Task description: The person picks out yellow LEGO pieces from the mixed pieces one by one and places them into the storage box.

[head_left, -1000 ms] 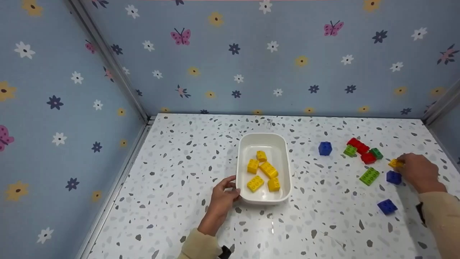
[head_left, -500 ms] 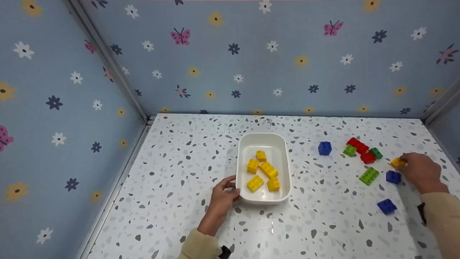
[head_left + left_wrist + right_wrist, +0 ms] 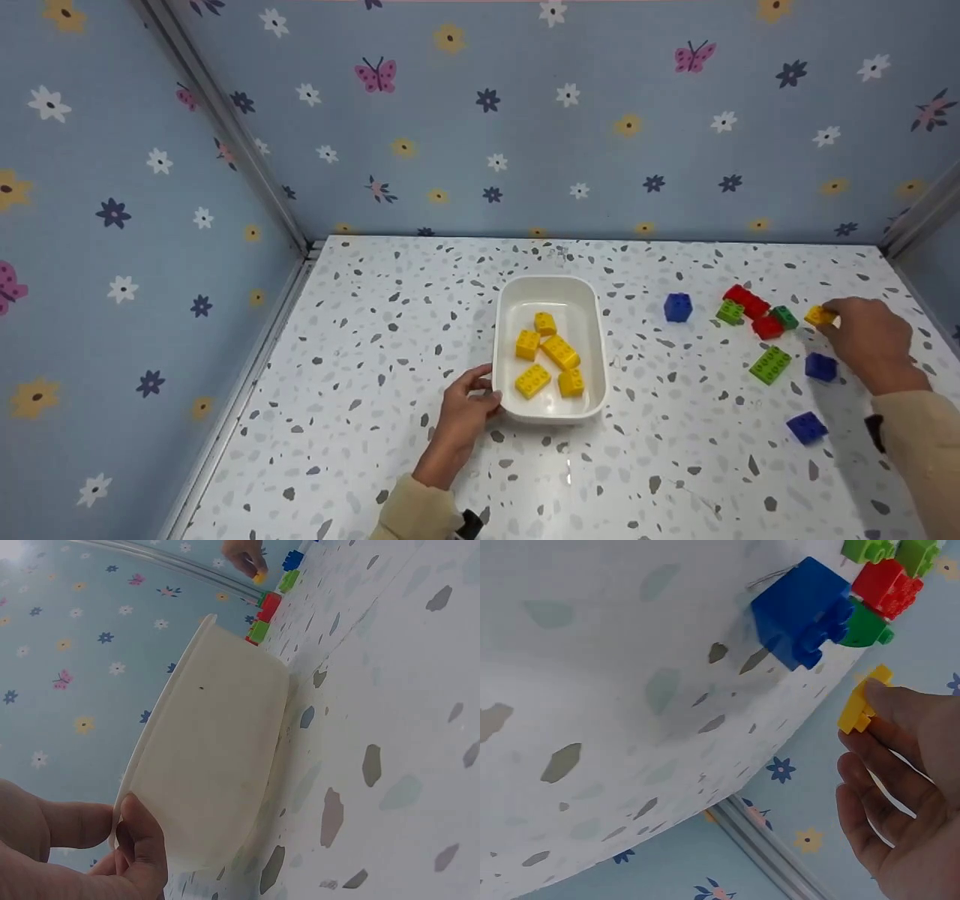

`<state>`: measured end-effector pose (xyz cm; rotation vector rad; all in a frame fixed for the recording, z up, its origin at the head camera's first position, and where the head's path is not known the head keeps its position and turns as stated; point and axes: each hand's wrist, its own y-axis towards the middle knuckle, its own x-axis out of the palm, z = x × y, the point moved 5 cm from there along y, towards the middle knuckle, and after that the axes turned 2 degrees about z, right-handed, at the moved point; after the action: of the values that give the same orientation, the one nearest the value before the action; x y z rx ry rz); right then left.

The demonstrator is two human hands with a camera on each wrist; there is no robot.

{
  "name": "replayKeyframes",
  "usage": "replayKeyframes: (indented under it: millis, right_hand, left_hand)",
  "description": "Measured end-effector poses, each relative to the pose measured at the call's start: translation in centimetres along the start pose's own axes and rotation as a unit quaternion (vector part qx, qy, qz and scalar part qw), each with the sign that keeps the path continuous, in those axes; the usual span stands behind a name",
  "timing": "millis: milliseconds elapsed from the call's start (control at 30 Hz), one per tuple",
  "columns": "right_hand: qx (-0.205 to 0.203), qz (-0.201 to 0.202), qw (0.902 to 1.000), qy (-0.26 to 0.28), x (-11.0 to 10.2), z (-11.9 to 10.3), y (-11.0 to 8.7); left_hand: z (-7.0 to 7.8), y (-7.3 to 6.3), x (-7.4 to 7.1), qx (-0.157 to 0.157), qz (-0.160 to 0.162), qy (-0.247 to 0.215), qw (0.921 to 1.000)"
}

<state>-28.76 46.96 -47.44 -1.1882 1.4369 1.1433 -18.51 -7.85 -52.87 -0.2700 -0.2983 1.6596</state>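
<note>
My left hand (image 3: pixel 463 409) pinches the rim of a white plastic tub (image 3: pixel 549 412) at its near left corner; the left wrist view shows thumb and fingers on the tub's lip (image 3: pixel 169 682). Inside the tub lie several yellow toy building bricks (image 3: pixel 559 352). Over at the right, my right hand (image 3: pixel 874 341) pinches a yellow building brick (image 3: pixel 819 315) between thumb and fingertips. The right wrist view has this yellow brick (image 3: pixel 865 700) off the table, its other fingers loosely bent beneath.
Around the right hand lie a blue brick (image 3: pixel 821 367), a light green brick (image 3: pixel 771 365), red bricks (image 3: pixel 768 327) and a dark green brick (image 3: pixel 784 317). Another blue brick (image 3: pixel 808 428) lies nearer, a further blue brick (image 3: pixel 678 307) farther left. Patterned walls (image 3: pixel 525 120) border the speckled table (image 3: pixel 375 315).
My right hand has lifted the yellow brick and moved slightly away from me, off the spot beside the blue brick. The left hand and tub have stayed put.
</note>
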Motion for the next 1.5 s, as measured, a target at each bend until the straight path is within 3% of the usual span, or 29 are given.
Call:
replayKeyframes:
  millis: [467, 733, 900, 1100, 1500]
  right_hand:
    - [-0.086, 0.054, 0.9946, 0.023, -1.6, -6.0, -0.2]
    - [-0.108, 0.057, 0.9919, 0.035, -1.7, -9.3, -0.5]
    - [-0.140, 0.077, 0.9861, 0.043, -1.8, -11.4, -0.7]
    - [-0.183, 0.108, 0.9755, 0.058, -1.9, -13.8, -1.2]
    - [-0.226, 0.127, 0.9640, 0.057, -1.2, -18.0, -1.9]
  left_hand:
    - [0.1, 0.1, 0.0, -0.007, 0.001, 0.008, 0.9999]
    - [0.1, 0.0, 0.0, 0.004, 0.002, 0.008, 1.0000]
    - [0.0, 0.2, 0.0, 0.015, 0.001, 0.005, 0.9999]
    - [0.0, 0.2, 0.0, -0.004, 0.006, 0.014, 0.9999]
    - [0.0, 0.0, 0.1, 0.006, 0.000, 0.000, 1.0000]
